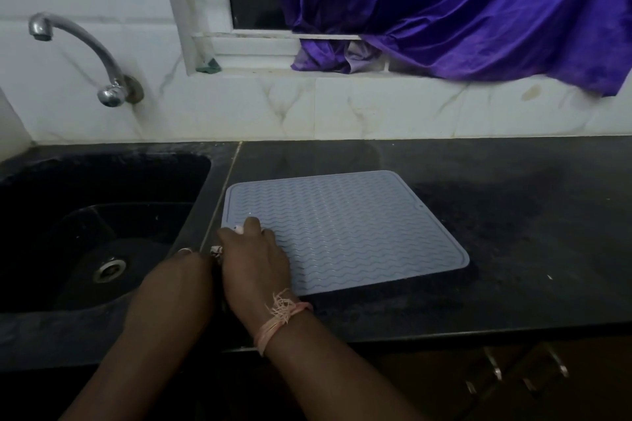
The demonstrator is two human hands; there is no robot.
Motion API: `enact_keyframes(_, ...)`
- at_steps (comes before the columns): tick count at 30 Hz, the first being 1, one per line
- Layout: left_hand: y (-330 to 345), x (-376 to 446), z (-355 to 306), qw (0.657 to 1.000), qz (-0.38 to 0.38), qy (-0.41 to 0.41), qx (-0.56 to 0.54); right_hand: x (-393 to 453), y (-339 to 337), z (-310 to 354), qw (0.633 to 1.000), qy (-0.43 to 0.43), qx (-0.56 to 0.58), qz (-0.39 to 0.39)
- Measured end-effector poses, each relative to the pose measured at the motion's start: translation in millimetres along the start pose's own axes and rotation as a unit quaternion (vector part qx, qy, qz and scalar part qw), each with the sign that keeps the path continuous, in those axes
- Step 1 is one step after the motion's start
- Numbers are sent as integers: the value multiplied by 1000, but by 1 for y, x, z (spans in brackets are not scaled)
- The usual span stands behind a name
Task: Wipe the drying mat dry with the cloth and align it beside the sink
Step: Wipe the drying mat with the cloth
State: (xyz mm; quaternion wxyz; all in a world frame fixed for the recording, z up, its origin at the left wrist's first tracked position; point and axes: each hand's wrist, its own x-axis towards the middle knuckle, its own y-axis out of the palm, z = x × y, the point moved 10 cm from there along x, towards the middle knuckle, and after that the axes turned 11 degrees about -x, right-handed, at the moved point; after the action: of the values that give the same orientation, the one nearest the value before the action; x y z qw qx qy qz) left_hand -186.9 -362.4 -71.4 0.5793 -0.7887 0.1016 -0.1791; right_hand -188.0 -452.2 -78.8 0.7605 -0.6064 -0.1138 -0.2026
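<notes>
Head view. Nearest the camera, the right hand (254, 260), a frayed thread band (278, 316) at its wrist, lay on the near-left corner of the drying mat (345, 229), fingers curled over a small, mostly hidden cloth (239, 228). The left hand (186, 267) sat beside it at the sink's edge; its finger state could not be told. The ridged grey mat lay flat on the black counter (513, 249), just right of the sink (99, 232), its long axis running roughly left to right. The basin held only its drain (110, 269).
</notes>
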Motion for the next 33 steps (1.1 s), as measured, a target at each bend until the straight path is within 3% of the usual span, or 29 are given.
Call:
enact_keyframes(6, 3, 8, 7, 999, 15, -32, 25, -6, -18, -62, 998, 13, -60, 23)
enact_keyframes(13, 12, 7, 1, 1000, -11, -16, 17, -22, -58, -195, 978, 147, -145, -6)
enact_keyframes(18, 11, 6, 6, 999, -32, -24, 15, -31, -74, -245, 958, 234, -163, -26)
enact_keyframes(22, 14, 5, 9, 998, -36, -44, -13, -26, -77, -218, 961, 245, -122, -44)
enact_keyframes(25, 12, -1, 6, 998, -43, -39, -17, -15, -78, -153, 980, 177, -52, -68)
enact_keyframes(29, 4, -5, -11, 993, -72, -25, -91, -10, -47, -61, 997, 71, 9, -40)
enact_keyframes(33, 21, -4, -20, 998, -37, -13, -54, -20, -10, -52, 999, 43, -20, -8)
